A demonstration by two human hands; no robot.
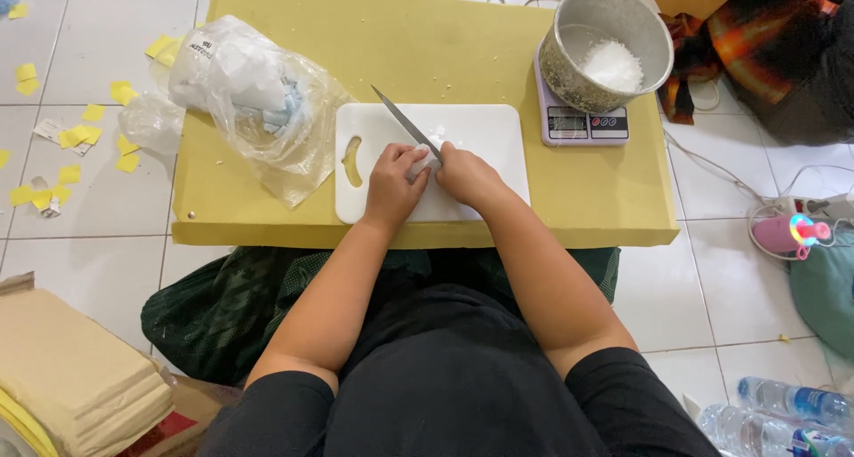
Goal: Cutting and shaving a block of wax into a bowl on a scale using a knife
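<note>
Small white piece (pixel 431 158) on white cutting board (pixel 485 137), mid yellow table (pixel 427 56). Left hand (pixel 395 183) pins piece, grip closed over it. Right hand (pixel 464 174) just beside, grip wrapped tight round knife (pixel 405 121) handle; blade angled far-left. Crumpled plastic bag (pixel 258 97) left of board. Metal bowl (pixel 607 43) with white grains on digital scale (pixel 583 123), far right.

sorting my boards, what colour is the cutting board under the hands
White, with a handle slot at its left end; the cutting board shows in the head view.
</note>
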